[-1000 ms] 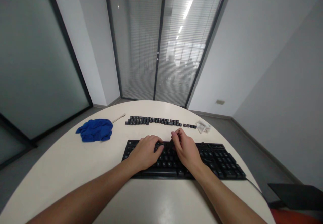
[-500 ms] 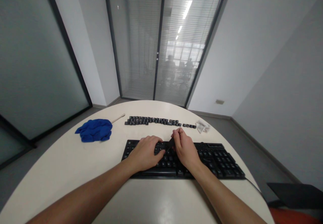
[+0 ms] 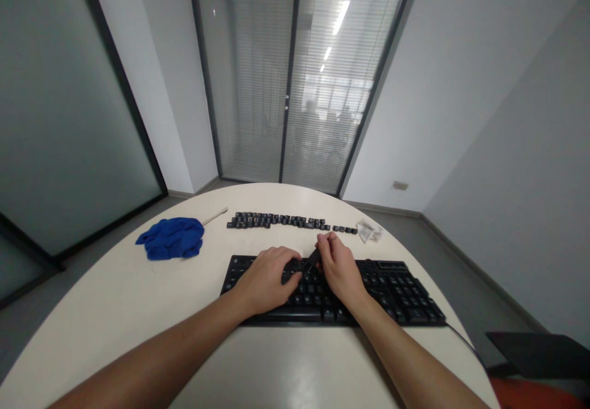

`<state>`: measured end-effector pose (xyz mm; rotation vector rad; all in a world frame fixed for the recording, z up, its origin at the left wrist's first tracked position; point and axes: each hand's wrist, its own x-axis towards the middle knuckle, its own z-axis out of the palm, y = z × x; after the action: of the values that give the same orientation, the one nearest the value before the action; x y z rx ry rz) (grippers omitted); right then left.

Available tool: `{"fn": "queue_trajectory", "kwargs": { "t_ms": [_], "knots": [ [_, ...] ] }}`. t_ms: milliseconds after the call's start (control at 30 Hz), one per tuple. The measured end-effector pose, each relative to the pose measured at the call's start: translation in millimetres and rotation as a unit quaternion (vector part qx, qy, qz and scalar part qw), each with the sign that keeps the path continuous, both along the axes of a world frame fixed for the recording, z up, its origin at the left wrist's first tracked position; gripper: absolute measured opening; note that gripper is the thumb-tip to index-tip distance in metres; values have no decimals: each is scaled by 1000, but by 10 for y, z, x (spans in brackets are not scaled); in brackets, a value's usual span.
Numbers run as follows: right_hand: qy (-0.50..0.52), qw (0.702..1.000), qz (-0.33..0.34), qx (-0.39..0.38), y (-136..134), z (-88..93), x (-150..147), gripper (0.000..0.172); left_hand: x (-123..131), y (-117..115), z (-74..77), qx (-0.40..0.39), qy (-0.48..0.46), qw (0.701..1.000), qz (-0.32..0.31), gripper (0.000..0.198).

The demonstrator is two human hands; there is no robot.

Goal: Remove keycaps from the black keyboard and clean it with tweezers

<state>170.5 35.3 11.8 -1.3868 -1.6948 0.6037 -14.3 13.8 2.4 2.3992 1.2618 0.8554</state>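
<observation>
A black keyboard (image 3: pixel 391 295) lies lengthwise in front of me. My left hand (image 3: pixel 271 277) rests on its left half, with thumb and forefinger apart on either side of a tool's tip. Whether the other left fingers press any keys is hidden. Between the thumb and fingers of my right hand (image 3: pixel 338 268) is a slim black tool (image 3: pixel 311 261), slanting down to the left onto the keys. Its exact kind is unclear. Beyond the keyboard, loose black keycaps (image 3: pixel 281 220) are lined up in rows.
A crumpled blue cloth (image 3: pixel 173 238) lies at the left, beside a thin pale stick (image 3: pixel 216 215). White crumpled tissue (image 3: pixel 369 231) sits at the far right. The keyboard's cable (image 3: pixel 463 338) runs off the round table (image 3: pixel 184 292). A dark chair part (image 3: pixel 534 354) stands at lower right.
The black tool has shifted slightly in my right fingers, and more of its shaft shows. My left forefinger has moved a little to the right. The keycaps stay put.
</observation>
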Motion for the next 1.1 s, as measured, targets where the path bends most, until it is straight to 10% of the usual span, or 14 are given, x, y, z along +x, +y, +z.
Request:
{"fn": "queue_trajectory", "kwargs": {
  "t_ms": [1100],
  "knots": [
    [58, 998, 5, -11, 40, -17, 15, 37, 8, -2, -6, -21, -9, 1000, 9, 16]
  ]
}}
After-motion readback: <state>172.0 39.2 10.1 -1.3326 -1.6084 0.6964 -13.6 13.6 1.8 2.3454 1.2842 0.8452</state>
